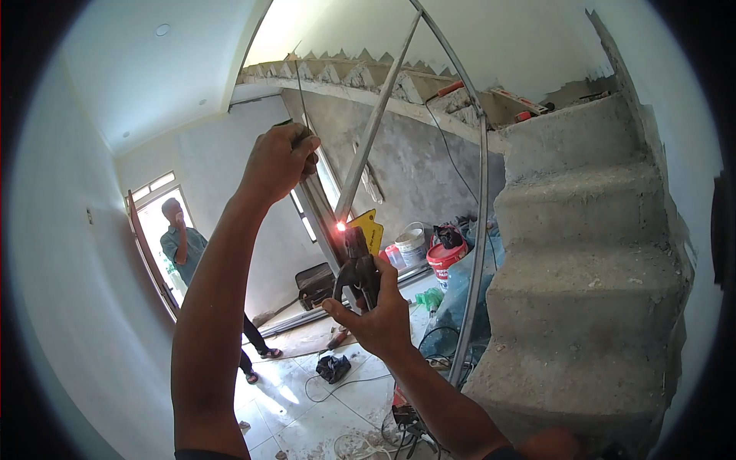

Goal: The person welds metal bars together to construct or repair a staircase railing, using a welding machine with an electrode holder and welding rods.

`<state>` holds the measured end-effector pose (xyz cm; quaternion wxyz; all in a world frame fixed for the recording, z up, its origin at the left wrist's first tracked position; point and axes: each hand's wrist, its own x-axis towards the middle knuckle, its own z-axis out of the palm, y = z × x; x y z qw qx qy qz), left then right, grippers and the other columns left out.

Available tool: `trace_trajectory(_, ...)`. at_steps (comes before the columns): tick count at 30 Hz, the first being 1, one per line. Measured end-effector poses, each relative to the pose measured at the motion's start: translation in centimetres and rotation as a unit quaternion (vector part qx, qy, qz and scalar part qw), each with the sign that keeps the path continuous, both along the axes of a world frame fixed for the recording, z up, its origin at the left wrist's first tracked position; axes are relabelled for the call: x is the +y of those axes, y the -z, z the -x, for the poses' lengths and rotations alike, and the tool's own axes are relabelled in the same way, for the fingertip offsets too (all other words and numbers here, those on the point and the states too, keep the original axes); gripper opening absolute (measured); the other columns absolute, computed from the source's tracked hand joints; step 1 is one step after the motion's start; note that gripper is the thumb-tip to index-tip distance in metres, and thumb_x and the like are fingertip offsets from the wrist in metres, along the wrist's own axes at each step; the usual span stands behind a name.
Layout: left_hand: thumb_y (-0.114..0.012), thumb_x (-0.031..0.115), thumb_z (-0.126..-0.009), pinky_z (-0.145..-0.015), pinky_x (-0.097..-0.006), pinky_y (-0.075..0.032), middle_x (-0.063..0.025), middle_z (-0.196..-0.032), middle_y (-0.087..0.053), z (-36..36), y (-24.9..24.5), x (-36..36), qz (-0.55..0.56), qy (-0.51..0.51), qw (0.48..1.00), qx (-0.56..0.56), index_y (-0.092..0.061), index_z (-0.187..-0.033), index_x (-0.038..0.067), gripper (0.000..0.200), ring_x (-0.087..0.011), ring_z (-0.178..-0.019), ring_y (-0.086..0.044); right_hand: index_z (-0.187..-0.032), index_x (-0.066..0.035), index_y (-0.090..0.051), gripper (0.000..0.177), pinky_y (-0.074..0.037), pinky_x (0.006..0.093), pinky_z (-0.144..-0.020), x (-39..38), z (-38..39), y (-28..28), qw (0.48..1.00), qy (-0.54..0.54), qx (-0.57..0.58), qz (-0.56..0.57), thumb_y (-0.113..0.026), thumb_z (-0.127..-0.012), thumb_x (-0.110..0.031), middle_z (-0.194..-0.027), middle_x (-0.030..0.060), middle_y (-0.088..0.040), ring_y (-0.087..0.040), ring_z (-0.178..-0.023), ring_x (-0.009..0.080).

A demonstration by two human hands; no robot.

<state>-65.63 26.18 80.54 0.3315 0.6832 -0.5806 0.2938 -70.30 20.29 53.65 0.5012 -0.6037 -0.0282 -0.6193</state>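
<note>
My left hand point(277, 162) is raised high and closed around the upper part of a straight metal bar point(318, 201). My right hand point(377, 316) grips a black welding electrode holder point(357, 267) lower down. Its tip touches the bar, where a small red-hot glowing spot point(340, 226) shows. A second straight metal bar point(373, 126) slants up to the right and meets a long curved metal rail point(482, 199). A yellow magnetic angle point(369, 228) sits by the joint, just right of the glowing spot.
Bare concrete stairs point(583, 253) rise at the right. Buckets point(446, 261), a black case point(314, 284), cables point(345, 383) and tools lie on the tiled floor. A person point(184, 249) stands in the doorway at the left.
</note>
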Motion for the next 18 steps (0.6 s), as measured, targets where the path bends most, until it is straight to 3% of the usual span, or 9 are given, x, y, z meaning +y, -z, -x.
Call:
trace_trajectory(1,-0.062,0.016,-0.099,-0.061,-0.0339,-0.055,-0.0097,-0.075,-0.068,0.1,0.0,0.0,0.003,-0.006,1.000,0.006,-0.065,-0.088,-0.004,0.023,-0.0161,-0.064,-0.068,-0.143,0.003,-0.037,0.100,-0.055,0.0283,-0.073,0.0,0.0,0.0,1.000,0.002,0.007,0.000,-0.092,-0.072,-0.042,-0.099,0.0077,-0.065,-0.061,-0.079,0.0114)
trace_trajectory(2,-0.062,0.023,-0.099,-0.060,-0.0284,-0.052,-0.0067,-0.076,-0.066,-4.0,-0.9,-0.7,0.046,-0.050,0.975,-0.212,-0.067,-0.093,0.001,0.022,-0.0122,-0.067,-0.065,-0.146,0.003,-0.034,0.102,-0.055,0.0295,-0.076,0.2,-0.1,0.0,0.999,-0.025,0.034,-0.031,-0.091,-0.074,-0.041,-0.102,0.0082,-0.067,-0.062,-0.083,0.0120)
trace_trajectory(3,-0.065,0.025,-0.097,-0.060,-0.0281,-0.052,-0.0074,-0.078,-0.066,-2.8,-0.8,-0.4,0.030,-0.059,0.984,-0.164,-0.067,-0.095,0.002,0.023,-0.0125,-0.069,-0.065,-0.150,0.002,-0.031,0.104,-0.055,0.0308,-0.080,0.5,1.0,-0.7,0.998,-0.032,0.044,-0.029,-0.090,-0.074,-0.039,-0.106,0.0088,-0.068,-0.063,-0.087,0.0129)
trace_trajectory(5,-0.065,0.025,-0.097,-0.059,-0.0278,-0.052,-0.0074,-0.079,-0.066,-2.6,-0.7,-0.3,-0.001,0.016,0.999,-0.030,-0.067,-0.097,0.002,0.023,-0.0131,-0.068,-0.065,-0.129,-0.005,-0.047,0.071,-0.055,0.0344,-0.088,0.7,1.6,-1.0,0.998,-0.058,0.012,-0.029,-0.088,-0.077,-0.033,-0.105,0.0073,-0.065,-0.066,-0.094,0.0180)
trace_trajectory(6,-0.065,0.024,-0.097,-0.059,-0.0286,-0.052,-0.0066,-0.078,-0.066,-2.8,-0.6,-0.3,-0.002,0.030,1.000,-0.001,-0.067,-0.098,0.002,0.022,-0.0132,-0.068,-0.065,-0.128,-0.007,-0.048,0.067,-0.055,0.0340,-0.088,0.9,2.2,-1.4,0.997,-0.070,0.014,-0.033,-0.087,-0.078,-0.027,-0.106,0.0064,-0.066,-0.066,-0.096,0.0161)
trace_trajectory(9,-0.065,0.025,-0.097,-0.057,-0.0284,-0.052,-0.0063,-0.078,-0.066,-2.8,-0.9,-0.3,-0.004,0.006,0.997,-0.082,-0.066,-0.097,0.000,0.025,-0.0134,-0.070,-0.067,-0.129,-0.007,-0.048,0.066,-0.055,0.0333,-0.089,0.9,2.5,-1.6,0.996,-0.081,0.007,-0.024,-0.087,-0.078,-0.025,-0.106,0.0047,-0.066,-0.065,-0.097,0.0150)
trace_trajectory(13,-0.063,0.027,-0.099,-0.057,-0.0276,-0.053,-0.0073,-0.080,-0.069,-1.8,-0.6,-0.1,-0.015,-0.004,1.000,-0.022,-0.066,-0.098,0.001,0.026,-0.0131,-0.073,-0.069,-0.124,-0.007,-0.050,0.062,-0.054,0.0317,-0.085,0.8,1.0,-1.1,0.996,-0.079,-0.041,-0.028,-0.087,-0.078,-0.023,-0.103,0.0019,-0.065,-0.064,-0.095,0.0130)
trace_trajectory(16,-0.063,0.028,-0.099,-0.058,-0.0282,-0.055,-0.0064,-0.080,-0.069,-1.1,-0.5,0.0,-0.016,-0.033,0.998,-0.046,-0.067,-0.099,0.002,0.026,-0.0128,-0.074,-0.070,-0.126,-0.007,-0.050,0.063,-0.055,0.0331,-0.087,0.8,1.9,-1.2,0.997,-0.074,0.003,-0.022,-0.087,-0.079,-0.026,-0.107,0.0027,-0.066,-0.065,-0.098,0.0153)
trace_trajectory(18,-0.062,0.025,-0.098,-0.059,-0.0281,-0.055,-0.0066,-0.078,-0.069,-0.8,-0.2,0.1,-0.011,-0.009,1.000,-0.019,-0.066,-0.095,0.001,0.024,-0.0135,-0.070,-0.069,-0.134,-0.004,-0.043,0.079,-0.057,0.0337,-0.086,0.6,0.8,-0.1,0.998,-0.050,-0.010,-0.036,-0.089,-0.077,-0.033,-0.113,0.0098,-0.067,-0.068,-0.099,0.0199)
